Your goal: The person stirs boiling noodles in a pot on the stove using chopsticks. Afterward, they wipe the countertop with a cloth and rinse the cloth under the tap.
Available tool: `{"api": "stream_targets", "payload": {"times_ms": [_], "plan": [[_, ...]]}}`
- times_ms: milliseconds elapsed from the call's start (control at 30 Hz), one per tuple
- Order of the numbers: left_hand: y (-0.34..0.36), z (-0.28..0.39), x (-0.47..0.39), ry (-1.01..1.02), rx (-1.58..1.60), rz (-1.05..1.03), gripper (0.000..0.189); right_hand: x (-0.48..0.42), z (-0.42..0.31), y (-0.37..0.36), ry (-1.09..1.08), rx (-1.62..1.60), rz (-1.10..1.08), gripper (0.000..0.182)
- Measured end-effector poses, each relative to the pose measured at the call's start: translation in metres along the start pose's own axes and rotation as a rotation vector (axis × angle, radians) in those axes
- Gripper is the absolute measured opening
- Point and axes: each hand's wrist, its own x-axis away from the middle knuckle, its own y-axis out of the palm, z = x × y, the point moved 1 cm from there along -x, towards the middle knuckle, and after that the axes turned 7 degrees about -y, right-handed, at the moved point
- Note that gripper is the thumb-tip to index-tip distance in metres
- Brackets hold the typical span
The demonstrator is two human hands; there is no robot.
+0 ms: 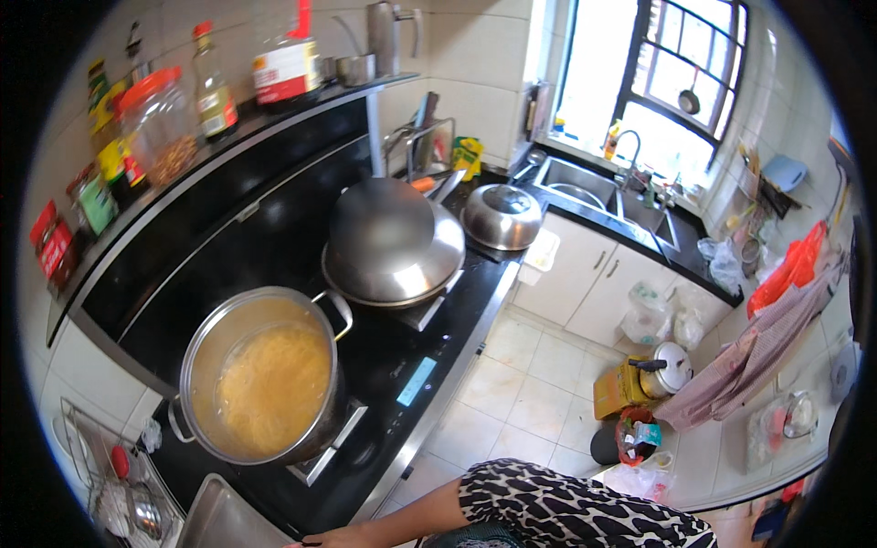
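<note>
My right hand [337,538] is at the bottom edge, beside the right end of a grey metal tray [223,515]; its fingers are mostly cut off, so its hold cannot be told. My left hand is out of view. A large two-handled steel stockpot [259,454] stands uncovered on the black cooktop [384,370], with yellowish, frothy liquid [274,390] inside. Behind it, a wok under a domed steel lid [425,264] sits on the other burner; part of the dome looks blurred. A smaller steel pot with a lid [503,222] stands towards the sink.
Bottles and jars [161,137] line the shelf above the cooktop. A wire rack [89,438] holds utensils at lower left. The double sink [582,181] is below the window. A pressure cooker [668,370] on a yellow box and a lined bin [637,442] stand on the floor at right.
</note>
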Motion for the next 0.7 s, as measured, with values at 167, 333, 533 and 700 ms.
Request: {"api": "stream_targets", "payload": {"times_ms": [167,333,533,700], "plan": [[0.066,0.055,0.022,0.024,0.204,-0.101,0.022,0.066,-0.036,-0.102,0.426,-0.350,0.060,0.025],[0.186,0.082,0.047,-0.024,0.258,-0.324,0.021,0.191,-0.114,-0.200,0.892,-0.190,0.039,0.027],[0.354,0.134,0.104,0.106,0.020,-0.672,0.019,0.291,-0.204,-0.306,1.096,0.208,0.260,0.024],[0.441,0.150,0.123,0.144,-0.009,-0.891,0.015,0.341,-0.234,-0.362,1.217,0.254,0.265,0.023]]}}
